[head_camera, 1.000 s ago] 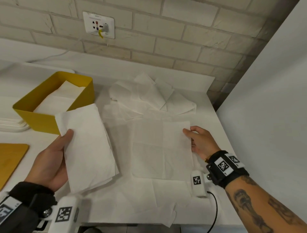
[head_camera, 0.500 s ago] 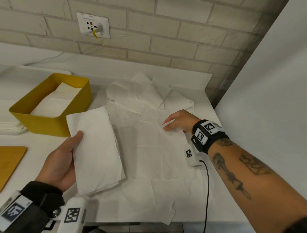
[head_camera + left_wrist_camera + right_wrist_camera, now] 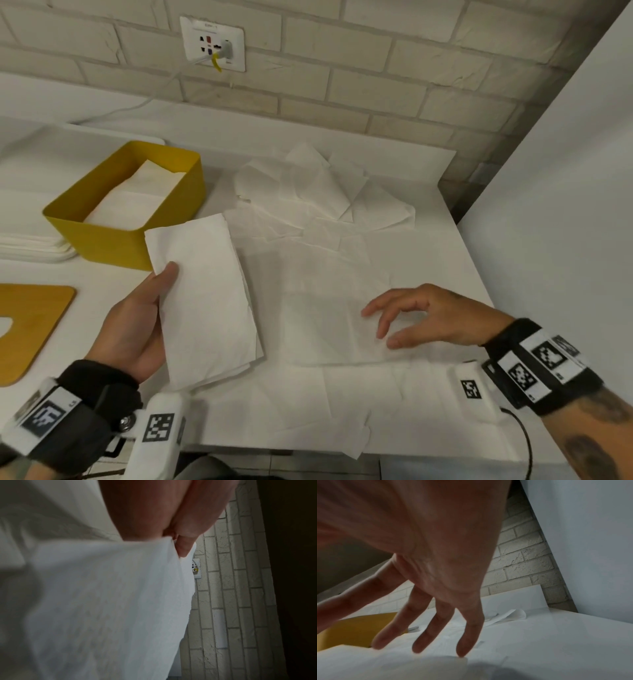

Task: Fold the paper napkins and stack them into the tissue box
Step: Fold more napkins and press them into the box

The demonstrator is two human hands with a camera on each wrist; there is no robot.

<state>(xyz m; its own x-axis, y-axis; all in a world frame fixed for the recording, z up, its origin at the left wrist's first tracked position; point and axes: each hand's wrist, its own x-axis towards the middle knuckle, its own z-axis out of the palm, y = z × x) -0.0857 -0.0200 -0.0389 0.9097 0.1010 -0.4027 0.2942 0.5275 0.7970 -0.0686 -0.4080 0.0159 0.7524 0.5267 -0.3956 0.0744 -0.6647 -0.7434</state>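
My left hand point(image 3: 137, 325) holds a stack of folded white napkins point(image 3: 205, 301), thumb on top, near the front left of the table; in the left wrist view the napkin stack point(image 3: 102, 608) fills most of the frame under the thumb. A yellow tissue box point(image 3: 113, 236) stands behind it with folded napkins point(image 3: 137, 202) inside. My right hand point(image 3: 411, 318) hovers with spread, relaxed fingers point(image 3: 419, 642) over a flat unfolded napkin point(image 3: 325, 308) in the middle of the table. A heap of loose napkins point(image 3: 325, 192) lies farther back.
A wooden board point(image 3: 30, 329) lies at the left edge. White stacked items point(image 3: 30, 246) sit left of the box. A brick wall with a socket point(image 3: 214, 42) stands behind, and a white panel point(image 3: 565, 205) closes off the right side.
My right hand has come back from the napkin's far edge to hover over its near right part. The left hand with its stack has barely moved.
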